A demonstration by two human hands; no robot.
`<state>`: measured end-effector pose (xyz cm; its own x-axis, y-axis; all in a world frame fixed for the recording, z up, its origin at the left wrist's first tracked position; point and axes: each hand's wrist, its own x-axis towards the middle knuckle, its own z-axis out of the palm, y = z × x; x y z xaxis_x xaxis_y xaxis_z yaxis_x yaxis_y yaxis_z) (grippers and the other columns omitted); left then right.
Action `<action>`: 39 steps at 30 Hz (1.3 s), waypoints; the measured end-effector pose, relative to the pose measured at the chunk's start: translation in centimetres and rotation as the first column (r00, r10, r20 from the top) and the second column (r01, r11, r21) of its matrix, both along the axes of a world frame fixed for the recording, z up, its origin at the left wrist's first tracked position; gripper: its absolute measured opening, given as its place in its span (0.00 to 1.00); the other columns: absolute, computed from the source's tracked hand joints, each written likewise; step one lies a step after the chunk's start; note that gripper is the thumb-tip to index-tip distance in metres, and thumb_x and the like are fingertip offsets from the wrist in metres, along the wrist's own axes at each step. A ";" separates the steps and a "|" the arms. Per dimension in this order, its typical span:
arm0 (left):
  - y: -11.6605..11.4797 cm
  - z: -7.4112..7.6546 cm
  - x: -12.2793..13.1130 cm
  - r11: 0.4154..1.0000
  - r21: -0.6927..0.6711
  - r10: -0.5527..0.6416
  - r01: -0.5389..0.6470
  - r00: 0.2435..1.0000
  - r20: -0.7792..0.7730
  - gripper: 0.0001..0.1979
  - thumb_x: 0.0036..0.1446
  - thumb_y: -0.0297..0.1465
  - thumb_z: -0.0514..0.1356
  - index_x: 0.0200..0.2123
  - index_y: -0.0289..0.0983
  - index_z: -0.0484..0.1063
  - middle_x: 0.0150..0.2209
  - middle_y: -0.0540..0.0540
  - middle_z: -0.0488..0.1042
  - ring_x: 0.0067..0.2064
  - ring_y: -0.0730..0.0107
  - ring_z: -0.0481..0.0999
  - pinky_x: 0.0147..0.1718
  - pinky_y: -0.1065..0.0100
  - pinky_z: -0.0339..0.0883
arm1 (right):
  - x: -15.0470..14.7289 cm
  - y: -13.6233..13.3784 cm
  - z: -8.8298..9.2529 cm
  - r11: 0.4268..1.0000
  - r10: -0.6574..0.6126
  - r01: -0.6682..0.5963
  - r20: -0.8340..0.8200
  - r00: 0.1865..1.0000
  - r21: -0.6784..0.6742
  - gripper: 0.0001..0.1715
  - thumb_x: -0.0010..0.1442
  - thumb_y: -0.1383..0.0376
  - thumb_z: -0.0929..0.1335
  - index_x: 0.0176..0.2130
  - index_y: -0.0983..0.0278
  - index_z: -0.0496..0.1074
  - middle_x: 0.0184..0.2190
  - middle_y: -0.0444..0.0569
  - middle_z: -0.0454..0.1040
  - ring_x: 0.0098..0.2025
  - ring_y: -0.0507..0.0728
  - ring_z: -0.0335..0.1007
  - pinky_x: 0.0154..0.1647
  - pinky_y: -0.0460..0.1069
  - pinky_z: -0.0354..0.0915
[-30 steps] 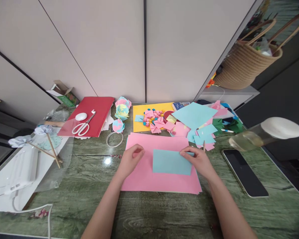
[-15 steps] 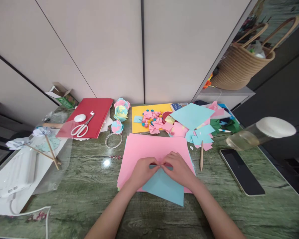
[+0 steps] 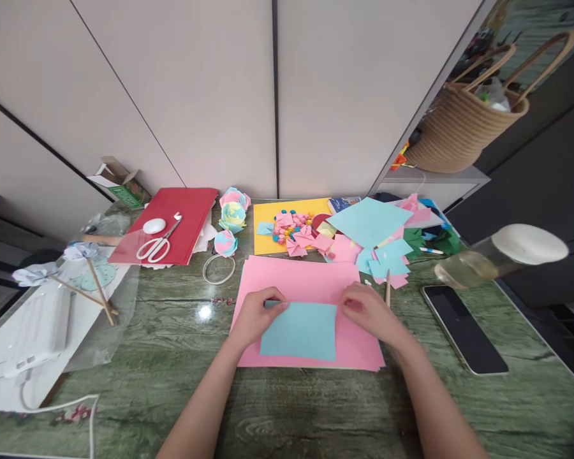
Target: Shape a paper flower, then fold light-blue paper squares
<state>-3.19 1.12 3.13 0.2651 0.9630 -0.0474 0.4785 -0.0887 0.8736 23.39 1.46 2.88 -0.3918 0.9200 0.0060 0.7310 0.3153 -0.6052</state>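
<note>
A light blue folded paper rectangle [image 3: 299, 331] lies flat on a stack of pink sheets [image 3: 306, 280] on the green marbled table [image 3: 172, 331]. My left hand [image 3: 256, 315] is curled, with thumb and fingers pinching the blue paper's top left corner. My right hand [image 3: 370, 312] rests on the pink sheets just right of the blue paper's right edge. Its fingers are curled together and nothing shows in them. A wooden pencil [image 3: 388, 287] lies just beyond my right hand.
A phone [image 3: 463, 328] and a tipped glass jar [image 3: 497, 255] lie at the right. Blue and pink paper scraps [image 3: 382, 252], a yellow sheet [image 3: 268, 220] with folded pieces, scissors [image 3: 157, 243] on a red folder [image 3: 191, 213] and a ring [image 3: 219, 269] sit behind. A woven basket [image 3: 463, 121] stands at the back right.
Half a second ago both hands pinched the blue paper, which sat turned diagonally near the pink sheets' front edge. Now it lies square, and my hands have moved apart to its sides.
</note>
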 end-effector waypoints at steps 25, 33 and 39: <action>-1.8 -0.5 3.6 0.964 0.037 -0.245 0.264 0.932 -0.268 0.06 0.50 0.28 0.54 0.29 0.39 0.71 0.28 0.53 0.74 0.30 0.71 0.70 0.32 0.72 0.59 | -4.6 -2.0 -0.7 0.985 0.175 -0.174 -0.030 0.984 0.010 0.08 0.58 0.61 0.64 0.31 0.61 0.71 0.29 0.45 0.73 0.35 0.55 0.64 0.38 0.51 0.55; -0.8 0.7 1.3 0.962 0.038 -0.258 0.270 0.947 -0.190 0.08 0.50 0.25 0.52 0.28 0.39 0.71 0.29 0.53 0.74 0.32 0.72 0.70 0.34 0.72 0.58 | -2.2 -1.1 0.7 0.997 0.077 -0.080 -0.117 0.990 -0.023 0.09 0.57 0.61 0.64 0.28 0.60 0.71 0.28 0.44 0.72 0.34 0.53 0.64 0.38 0.49 0.56; 0.2 -0.3 -1.1 0.993 0.087 -0.060 0.085 0.965 -0.255 0.10 0.47 0.23 0.51 0.25 0.39 0.71 0.27 0.53 0.73 0.30 0.72 0.69 0.33 0.71 0.58 | 0.1 -0.5 0.8 0.999 -0.035 0.027 -0.191 0.981 -0.041 0.09 0.57 0.61 0.64 0.29 0.61 0.71 0.29 0.46 0.72 0.35 0.54 0.66 0.35 0.48 0.59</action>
<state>-4.31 1.33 2.85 0.3257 0.9450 -0.0291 0.6706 -0.2092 0.7117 23.54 0.91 3.66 -0.3580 0.9327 0.0429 0.6097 0.2683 -0.7458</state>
